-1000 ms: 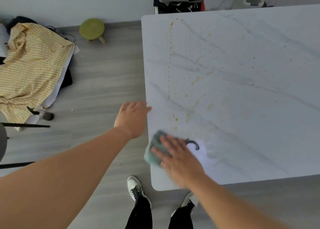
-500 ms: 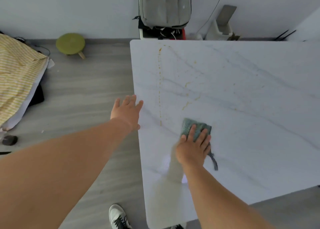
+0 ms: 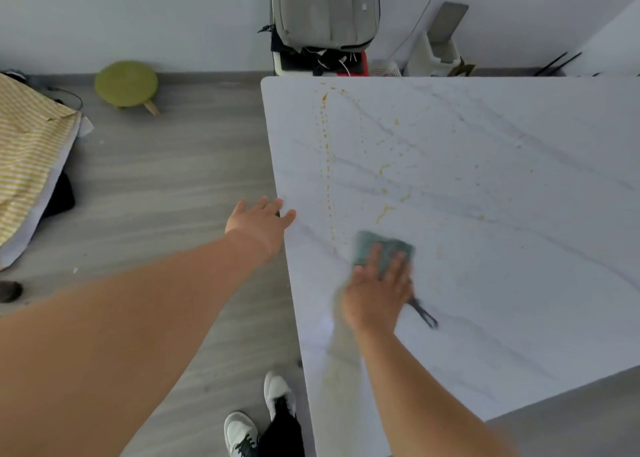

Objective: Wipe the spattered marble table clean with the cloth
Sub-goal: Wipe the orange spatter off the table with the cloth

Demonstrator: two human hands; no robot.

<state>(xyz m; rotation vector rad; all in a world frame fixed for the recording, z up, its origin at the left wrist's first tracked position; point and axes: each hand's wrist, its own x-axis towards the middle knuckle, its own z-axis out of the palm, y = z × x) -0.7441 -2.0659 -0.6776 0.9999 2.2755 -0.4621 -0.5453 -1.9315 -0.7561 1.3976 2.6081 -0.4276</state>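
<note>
Our right hand (image 3: 377, 290) presses the green cloth (image 3: 382, 248) flat, fingers straight, on the marble counter (image 3: 502, 214), just below the orange spatter (image 3: 382, 212). Left hand (image 3: 261, 222) is relaxed and apart at the counter's edge. We'd keep the palm flat and push up through the drip lines in overlapping strokes. Versus half a second ago, the cloth sits about the same; the smeared trail behind persists.
</note>
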